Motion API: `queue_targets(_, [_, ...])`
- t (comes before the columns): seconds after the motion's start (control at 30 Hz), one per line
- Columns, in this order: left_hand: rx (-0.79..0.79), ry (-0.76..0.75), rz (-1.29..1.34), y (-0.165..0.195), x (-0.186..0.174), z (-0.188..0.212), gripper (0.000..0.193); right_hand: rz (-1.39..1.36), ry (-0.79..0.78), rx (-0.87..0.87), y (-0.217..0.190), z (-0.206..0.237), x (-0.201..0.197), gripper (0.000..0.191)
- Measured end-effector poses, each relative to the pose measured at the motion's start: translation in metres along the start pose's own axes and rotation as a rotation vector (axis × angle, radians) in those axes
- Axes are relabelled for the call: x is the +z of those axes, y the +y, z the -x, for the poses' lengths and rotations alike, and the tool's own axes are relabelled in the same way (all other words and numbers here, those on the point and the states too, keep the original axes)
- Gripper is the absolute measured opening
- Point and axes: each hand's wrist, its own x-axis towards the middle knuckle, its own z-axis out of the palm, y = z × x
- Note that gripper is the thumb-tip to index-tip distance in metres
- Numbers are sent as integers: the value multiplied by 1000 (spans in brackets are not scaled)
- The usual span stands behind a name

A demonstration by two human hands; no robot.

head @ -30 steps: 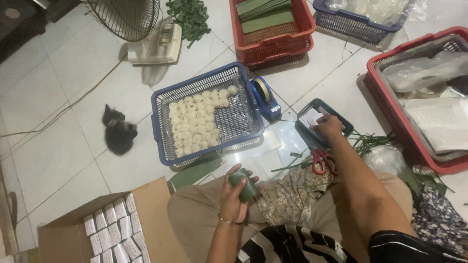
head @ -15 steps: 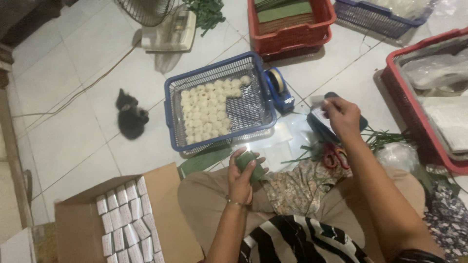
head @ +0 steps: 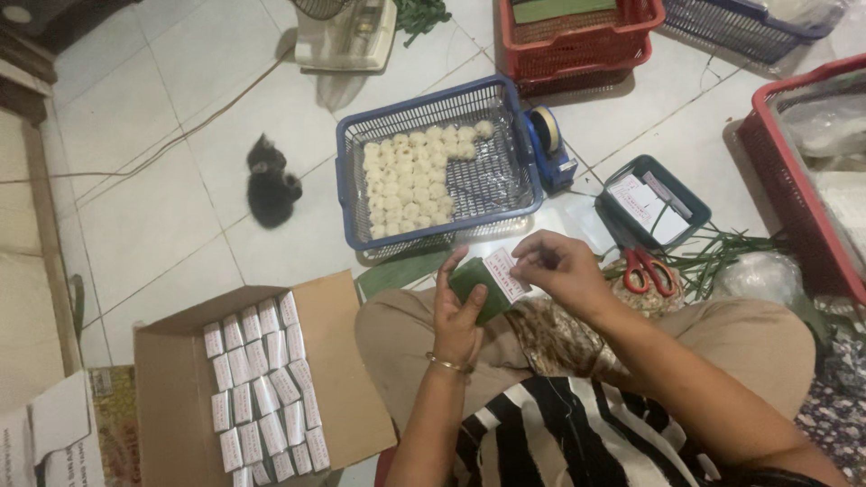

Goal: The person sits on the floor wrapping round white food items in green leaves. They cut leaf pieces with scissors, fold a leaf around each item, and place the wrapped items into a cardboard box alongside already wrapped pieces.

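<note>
My left hand (head: 458, 316) grips a small green leaf-wrapped parcel (head: 475, 283) above my lap. My right hand (head: 557, 268) pinches a white paper label (head: 505, 273) and lays it against the parcel's right side. Just beyond my hands stands a blue basket (head: 507, 185) holding several pale round cakes (head: 406, 179) in rows. A dark tray (head: 690, 200) with more white labels lies to the right.
An open cardboard box (head: 180, 361) at my left knee holds rows of labelled parcels. Red-handled scissors (head: 645, 271) and green leaf strips lie to the right. A blue tape dispenser (head: 547, 144), red baskets (head: 577, 45), a fan base (head: 347, 36) and a black kitten (head: 269, 185) are on the tiled floor.
My right hand came back from the label tray with a white label and now meets the green parcel in my left hand. The view has tilted down toward my lap.
</note>
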Motion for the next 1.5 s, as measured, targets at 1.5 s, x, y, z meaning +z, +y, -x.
queue_targets(1.5, [-197,346,-102,-100,1,-129,10,187,555,-37,85,-217,-160,36])
